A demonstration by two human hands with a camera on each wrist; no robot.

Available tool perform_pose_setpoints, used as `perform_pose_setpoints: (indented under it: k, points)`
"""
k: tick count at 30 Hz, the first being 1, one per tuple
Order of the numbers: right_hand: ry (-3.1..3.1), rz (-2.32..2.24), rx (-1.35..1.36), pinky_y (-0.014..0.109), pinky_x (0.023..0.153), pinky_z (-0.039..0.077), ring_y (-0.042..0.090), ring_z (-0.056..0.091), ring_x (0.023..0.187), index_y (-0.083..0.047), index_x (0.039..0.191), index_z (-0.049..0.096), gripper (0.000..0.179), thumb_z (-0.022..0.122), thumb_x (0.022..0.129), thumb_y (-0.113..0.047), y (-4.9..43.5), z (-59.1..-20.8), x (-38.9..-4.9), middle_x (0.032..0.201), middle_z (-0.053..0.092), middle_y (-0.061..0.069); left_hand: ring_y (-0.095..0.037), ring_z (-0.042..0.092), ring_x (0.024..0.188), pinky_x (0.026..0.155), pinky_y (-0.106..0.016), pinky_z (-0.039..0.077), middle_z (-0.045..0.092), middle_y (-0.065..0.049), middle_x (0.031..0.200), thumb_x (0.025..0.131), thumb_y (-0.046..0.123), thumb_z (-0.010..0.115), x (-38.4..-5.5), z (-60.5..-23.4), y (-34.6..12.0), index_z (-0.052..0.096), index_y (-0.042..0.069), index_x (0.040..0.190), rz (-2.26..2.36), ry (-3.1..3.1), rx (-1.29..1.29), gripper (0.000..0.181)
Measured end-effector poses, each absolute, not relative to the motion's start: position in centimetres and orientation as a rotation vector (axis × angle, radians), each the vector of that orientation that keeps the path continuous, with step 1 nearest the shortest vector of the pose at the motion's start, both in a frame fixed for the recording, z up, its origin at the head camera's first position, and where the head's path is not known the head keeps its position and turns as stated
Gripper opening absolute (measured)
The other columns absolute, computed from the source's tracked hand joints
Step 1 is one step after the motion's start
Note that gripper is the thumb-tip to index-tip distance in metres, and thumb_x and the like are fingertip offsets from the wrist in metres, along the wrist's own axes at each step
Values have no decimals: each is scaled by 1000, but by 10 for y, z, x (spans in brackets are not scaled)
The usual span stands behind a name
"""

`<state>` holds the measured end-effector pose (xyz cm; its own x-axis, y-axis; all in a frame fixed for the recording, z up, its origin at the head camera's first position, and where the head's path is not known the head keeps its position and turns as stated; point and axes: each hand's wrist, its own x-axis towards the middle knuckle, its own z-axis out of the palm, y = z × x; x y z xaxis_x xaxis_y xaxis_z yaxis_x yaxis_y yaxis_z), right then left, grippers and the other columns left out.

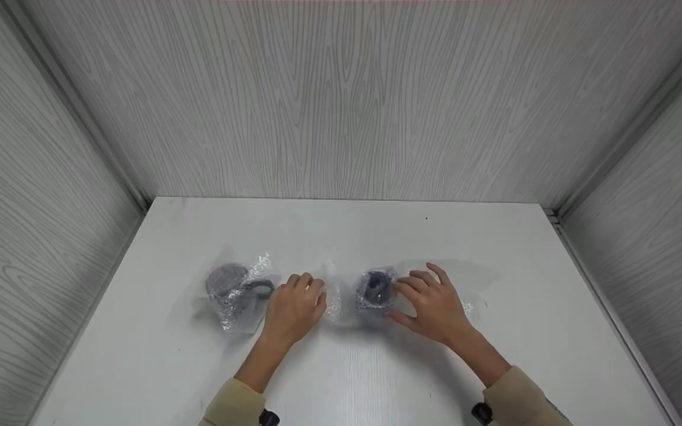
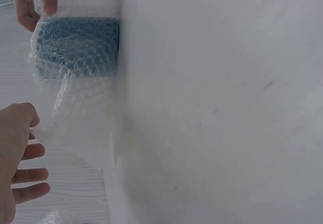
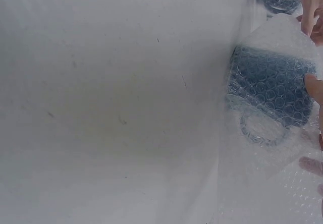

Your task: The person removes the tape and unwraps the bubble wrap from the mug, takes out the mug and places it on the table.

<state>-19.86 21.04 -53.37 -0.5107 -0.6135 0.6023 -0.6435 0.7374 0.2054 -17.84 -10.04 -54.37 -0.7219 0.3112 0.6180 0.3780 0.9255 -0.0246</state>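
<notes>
A dark blue mug (image 1: 378,288) stands near the middle of the table, with clear bubble wrap around it. Loose wrap (image 2: 83,118) stretches out from its left side. My left hand (image 1: 296,307) pinches the edge of that loose wrap between thumb and index finger, the other fingers apart from it. At the mug's right side, my right hand (image 1: 430,305) holds the mug through the wrap. In the right wrist view, its thumb (image 3: 314,88) lies on the covered wall of the mug, above the handle (image 3: 265,130); its other fingers are partly out of frame.
A second dark mug (image 1: 228,281) in bubble wrap lies left of my left hand, its handle facing right. More clear wrap lies right of the middle mug. Grey wood-grain panels (image 1: 341,100) border the white table (image 1: 341,225) at the back and both sides.
</notes>
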Motion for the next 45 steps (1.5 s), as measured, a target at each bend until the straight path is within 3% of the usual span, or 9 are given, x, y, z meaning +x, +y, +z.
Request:
perform_pose_setpoints:
  k: [16, 23, 45]
  points:
    - [-2263, 71, 951, 58, 107, 52, 27, 73, 108, -16, 108, 75, 54, 89, 76, -58, 210, -535, -200, 107, 79, 0, -26, 73, 81, 59, -37, 59, 74, -7, 90, 83, 22, 87, -179, -548, -107, 75, 10, 99, -135, -2413, -436, 23]
    - [-2246, 93, 942, 58, 106, 53, 27, 74, 106, -17, 108, 76, 58, 93, 71, -58, 210, -536, -199, 106, 79, 0, -26, 72, 75, 55, -36, 57, 73, -8, 84, 83, 17, 84, -179, -551, -108, 75, 7, 93, -100, -2452, -398, 17]
    - [-2269, 74, 937, 57, 108, 52, 25, 73, 106, -17, 111, 76, 56, 88, 76, -59, 211, -536, -199, 107, 80, 0, -27, 63, 69, 56, -38, 52, 66, -9, 76, 78, 13, 84, -179, -561, -108, 69, 4, 85, -113, -2503, -272, 18]
